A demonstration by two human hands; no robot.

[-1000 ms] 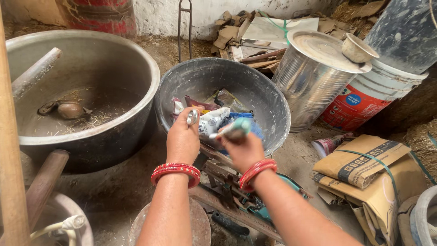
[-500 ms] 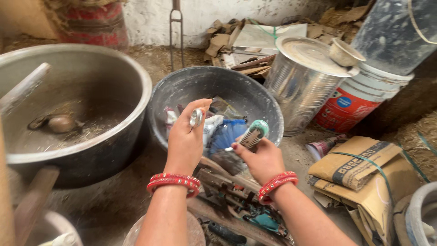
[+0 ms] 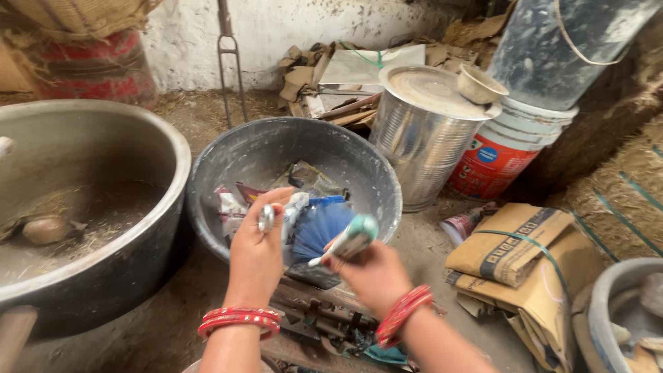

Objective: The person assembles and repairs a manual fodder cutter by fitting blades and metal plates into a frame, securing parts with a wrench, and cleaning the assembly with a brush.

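Above the grey basin [image 3: 276, 148], brush [image 3: 338, 238] slanting up-right, right hand [image 3: 373, 276] grip clamped on it.

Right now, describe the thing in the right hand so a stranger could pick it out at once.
Find the dark round basin in the middle of the floor, beside the larger metal pot. Just in front of its near rim, the right hand holds a brush. Its pale green and white handle and fan of blue bristles set it apart from the crumpled wrappers lying in the basin.
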